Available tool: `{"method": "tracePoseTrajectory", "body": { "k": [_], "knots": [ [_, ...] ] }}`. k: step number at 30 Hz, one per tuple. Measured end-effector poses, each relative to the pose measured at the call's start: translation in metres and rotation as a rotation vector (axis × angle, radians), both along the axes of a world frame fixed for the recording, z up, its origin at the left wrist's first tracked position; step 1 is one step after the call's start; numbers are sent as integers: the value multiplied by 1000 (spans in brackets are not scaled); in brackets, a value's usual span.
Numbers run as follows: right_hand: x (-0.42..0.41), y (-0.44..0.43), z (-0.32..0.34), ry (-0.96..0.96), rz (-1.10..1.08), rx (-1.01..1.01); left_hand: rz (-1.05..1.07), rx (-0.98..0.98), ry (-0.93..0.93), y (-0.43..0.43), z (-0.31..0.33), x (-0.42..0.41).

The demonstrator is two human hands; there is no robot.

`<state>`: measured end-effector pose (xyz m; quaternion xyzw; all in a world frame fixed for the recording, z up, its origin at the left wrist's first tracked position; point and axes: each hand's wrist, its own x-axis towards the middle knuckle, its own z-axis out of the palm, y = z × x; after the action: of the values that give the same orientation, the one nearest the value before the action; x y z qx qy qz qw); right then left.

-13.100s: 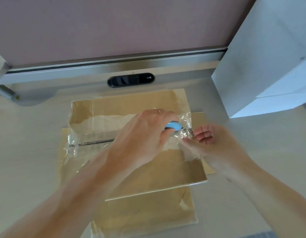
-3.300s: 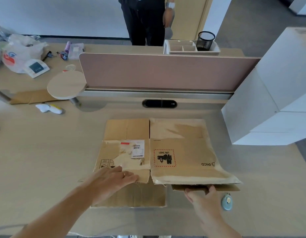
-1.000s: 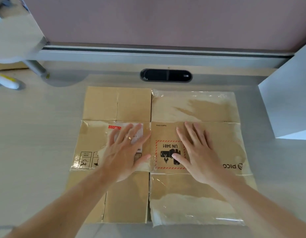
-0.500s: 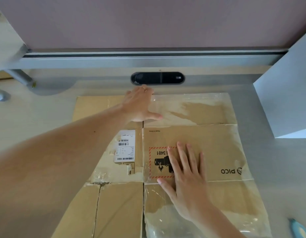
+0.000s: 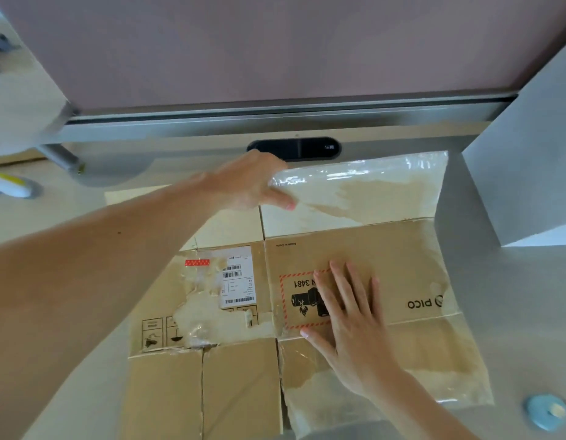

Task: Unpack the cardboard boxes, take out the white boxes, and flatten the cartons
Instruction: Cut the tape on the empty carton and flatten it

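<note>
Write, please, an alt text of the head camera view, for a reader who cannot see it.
A flattened carton lies on a desk; the person's right hand presses flat on its warning label while the left hand grips the corner of the tape-covered far flap. A white box stands at right.

Pale wood-grain surface. Flattened carton spread at centre, printed side up, flaps glossy with clear tape (far right flap lifted at its left corner). White box stands at right, just beside carton. Small blue round object near front right flap. White-and-yellow object at far left. Black oval insert set in surface behind carton.
</note>
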<state>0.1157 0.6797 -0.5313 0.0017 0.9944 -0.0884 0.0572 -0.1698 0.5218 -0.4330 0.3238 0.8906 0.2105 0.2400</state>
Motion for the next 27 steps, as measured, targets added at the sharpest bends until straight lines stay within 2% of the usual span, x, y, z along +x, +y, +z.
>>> {"method": "tracePoseTrajectory", "body": {
  "k": [2,4,6,10,12,15,18,19,20,22,23,25,27],
  "knots": [
    [11,-2,12,31,-28,-62,0,48,37,-13,22,14],
    [30,-5,23,63,-149,-215,22,78,103,-31,47,24],
    [48,-11,34,78,-398,-404,67,123,132,-53,72,32],
    [56,-26,60,123,-970,-796,150,301,39,-92,122,45],
    [41,-33,80,162,-1103,-928,175,375,72,-109,145,54],
    [13,-36,110,294,-1273,-1032,209,479,49,-134,173,68],
    [-2,-28,124,280,-1506,-1072,305,572,-56,-161,187,77],
    [-3,-24,123,223,-1524,-1161,331,621,-94,-169,190,79],
    [-3,-22,122,151,-1475,-1337,353,654,-117,-175,193,82],
    [-1,-24,121,-2,-1281,-1740,414,650,-71,-185,187,86],
    [0,-26,120,-51,-1192,-1805,463,616,-30,-189,178,90],
    [4,-25,119,-64,-1065,-1743,575,574,-7,-195,150,104],
    [8,-19,113,-35,-1006,-1644,700,593,-60,-201,114,129]
  ]
}}
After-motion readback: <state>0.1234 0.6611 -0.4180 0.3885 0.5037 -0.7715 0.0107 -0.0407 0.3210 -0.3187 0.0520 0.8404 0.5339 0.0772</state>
